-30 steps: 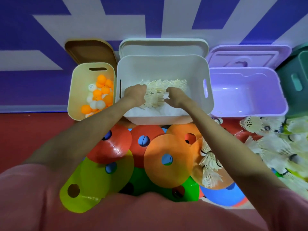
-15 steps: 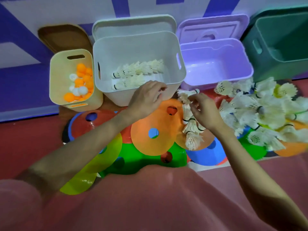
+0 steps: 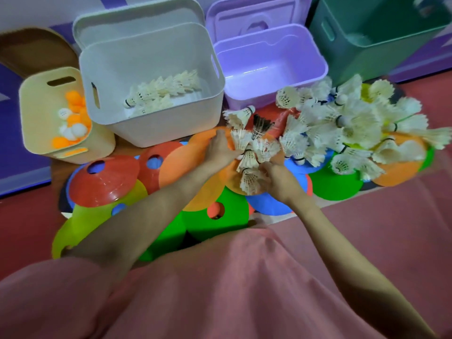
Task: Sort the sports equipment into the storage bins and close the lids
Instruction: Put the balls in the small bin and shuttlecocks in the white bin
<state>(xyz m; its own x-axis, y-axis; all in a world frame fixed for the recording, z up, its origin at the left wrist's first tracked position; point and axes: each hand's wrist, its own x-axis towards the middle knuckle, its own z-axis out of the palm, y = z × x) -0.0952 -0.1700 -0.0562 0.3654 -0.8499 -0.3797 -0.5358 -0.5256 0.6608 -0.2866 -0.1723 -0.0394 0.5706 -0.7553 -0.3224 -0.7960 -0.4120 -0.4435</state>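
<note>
Hands at frame centre, closing on a small cluster of shuttlecocks [image 3: 252, 152] lying on the orange cone [image 3: 195, 152]. Left hand [image 3: 221, 149] reaching in from the left, fingers curled against the feathers; right hand [image 3: 276, 176] from below, fingertips pinching the lowest shuttlecock. Firm hold or mere touch: cannot tell. A second ago both hands deep inside the white bin [image 3: 151, 94], setting down a row of shuttlecocks [image 3: 161, 90]; now out again and onto the next batch, so one load delivered and another about to follow. Just right of centre, the big shuttlecock pile [image 3: 354, 126], untouched. Upper left, the beige bin [image 3: 36, 99] with ping-pong balls [image 3: 72, 118]. Upper middle, the purple bin [image 3: 269, 62], nothing visible inside. Upper right, the green bin [image 3: 381, 30]. Flat cones [image 3: 105, 182] spread over the floor, unsorted. Lids all off. Much left to do.
</note>
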